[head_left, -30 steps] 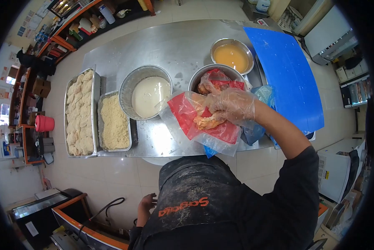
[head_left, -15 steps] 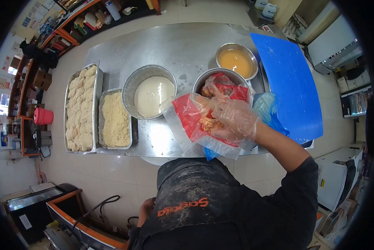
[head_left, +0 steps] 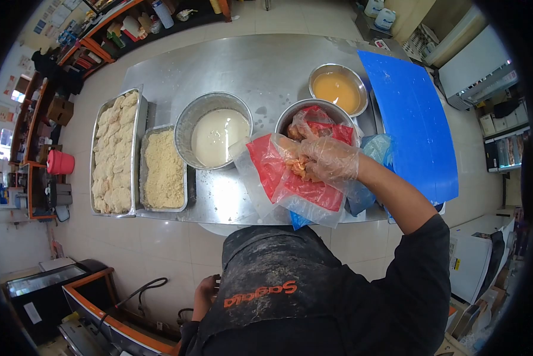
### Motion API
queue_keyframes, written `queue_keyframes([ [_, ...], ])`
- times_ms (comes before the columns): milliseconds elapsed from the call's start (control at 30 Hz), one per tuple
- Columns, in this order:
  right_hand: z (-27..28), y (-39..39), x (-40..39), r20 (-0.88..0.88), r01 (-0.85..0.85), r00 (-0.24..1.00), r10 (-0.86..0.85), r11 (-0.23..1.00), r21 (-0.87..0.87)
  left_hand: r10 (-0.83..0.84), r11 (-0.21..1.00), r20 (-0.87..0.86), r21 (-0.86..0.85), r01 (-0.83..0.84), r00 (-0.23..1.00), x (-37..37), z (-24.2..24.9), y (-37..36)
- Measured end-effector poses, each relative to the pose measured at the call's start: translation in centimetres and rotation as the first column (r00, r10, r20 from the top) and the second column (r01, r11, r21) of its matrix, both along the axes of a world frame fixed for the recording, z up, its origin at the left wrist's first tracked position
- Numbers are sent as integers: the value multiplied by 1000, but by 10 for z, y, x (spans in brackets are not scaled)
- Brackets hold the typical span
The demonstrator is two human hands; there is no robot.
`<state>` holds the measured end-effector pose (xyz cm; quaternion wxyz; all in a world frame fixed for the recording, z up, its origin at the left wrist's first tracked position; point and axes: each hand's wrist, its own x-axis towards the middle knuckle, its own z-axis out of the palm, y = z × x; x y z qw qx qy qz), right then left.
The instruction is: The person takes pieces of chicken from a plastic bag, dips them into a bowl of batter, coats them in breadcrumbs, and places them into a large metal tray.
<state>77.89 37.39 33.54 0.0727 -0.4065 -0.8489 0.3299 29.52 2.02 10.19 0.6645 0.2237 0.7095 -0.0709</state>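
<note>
My right hand (head_left: 333, 159), in a clear plastic glove, is closed on pieces of raw chicken (head_left: 300, 168). The chicken lies on a red and clear plastic bag (head_left: 265, 163) that drapes from a steel bowl (head_left: 285, 113) down to the table's near edge. More meat shows inside that bowl, partly covered by the bag. My bare left hand (head_left: 206, 289) hangs low beside the floury black apron (head_left: 266, 261), its fingers loosely apart and nothing seen in them.
Left of the bag stand a pot of white batter (head_left: 220, 135), a tray of crumbly flour (head_left: 164, 169) and a long tray of coated pieces (head_left: 117, 154). A bowl of orange liquid (head_left: 336, 88) sits behind, with a blue board (head_left: 410, 124) on the right.
My right hand has shifted slightly left, with its fingers drawn in on the chicken. My left hand has risen a little and shows more beside the apron.
</note>
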Motion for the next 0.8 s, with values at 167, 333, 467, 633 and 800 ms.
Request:
queue_keyframes([
  [167,3,10,13,-64,53,996,-68,975,-214,-282,924,-73,247,291,957,6,23,-6],
  [333,14,-4,14,-295,219,863,-411,828,-516,-477,745,-266,384,546,838,4,33,-18],
  [467,-15,-3,6,-370,284,844,-389,908,-307,-175,733,-53,660,166,983,-24,-17,-63],
  [633,-22,-20,-16,-203,357,921,-332,929,97,-395,814,-149,400,421,906,-17,-21,-36],
  [800,-20,-7,-13,-361,400,607,-708,665,-631,-425,858,-152,247,451,892,7,25,-10],
])
